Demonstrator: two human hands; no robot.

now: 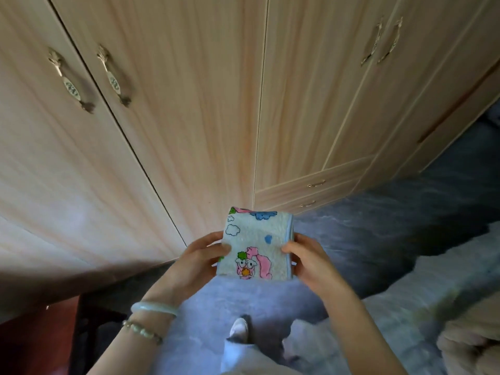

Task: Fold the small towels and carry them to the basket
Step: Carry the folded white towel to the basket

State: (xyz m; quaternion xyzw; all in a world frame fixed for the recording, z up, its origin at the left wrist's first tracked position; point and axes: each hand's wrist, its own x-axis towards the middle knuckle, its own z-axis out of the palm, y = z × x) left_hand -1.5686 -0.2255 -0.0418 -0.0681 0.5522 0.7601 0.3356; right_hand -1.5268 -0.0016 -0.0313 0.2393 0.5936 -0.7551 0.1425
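Note:
A small folded towel [258, 244], pale blue with pink cartoon figures, clouds and a blue border, is held up in front of me above the floor. My left hand [201, 259] grips its left edge, thumb on top. My right hand [307, 259] pinches its right edge, fingers curled round the folded border. No basket is in view.
A tall light-wood wardrobe [189, 104] with metal handles and low drawers [313, 185] fills the wall ahead. Below lies a grey patterned floor [378, 226]. A bed with pale bedding [446, 293] lies at the right. Dark red furniture [35, 342] stands at the lower left. My foot [239, 327] shows below.

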